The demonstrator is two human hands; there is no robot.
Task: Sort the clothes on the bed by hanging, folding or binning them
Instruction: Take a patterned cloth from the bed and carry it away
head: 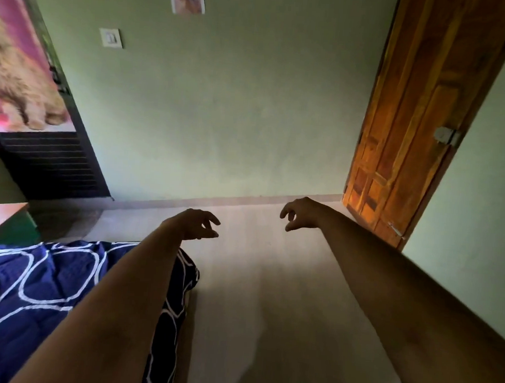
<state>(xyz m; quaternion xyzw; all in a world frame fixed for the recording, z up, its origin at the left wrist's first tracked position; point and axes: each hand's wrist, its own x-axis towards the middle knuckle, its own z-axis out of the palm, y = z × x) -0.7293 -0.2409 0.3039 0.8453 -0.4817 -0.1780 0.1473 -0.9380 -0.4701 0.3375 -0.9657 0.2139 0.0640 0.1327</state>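
Both my arms reach forward over the pale floor. My left hand (195, 224) hangs with loosely curled fingers and holds nothing. My right hand (298, 212) does the same, a little farther out and to the right. The bed (35, 291) lies at the lower left under a dark blue cover with white ring patterns, and its corner sits beneath my left forearm. No loose clothes show on the visible part of the bed.
A wooden door (409, 126) stands open at the right. A dark louvred door with a pink animal poster (25, 85) is at the left. A low reddish table corner (1, 219) sits beyond the bed. A green wall (220, 116) faces me.
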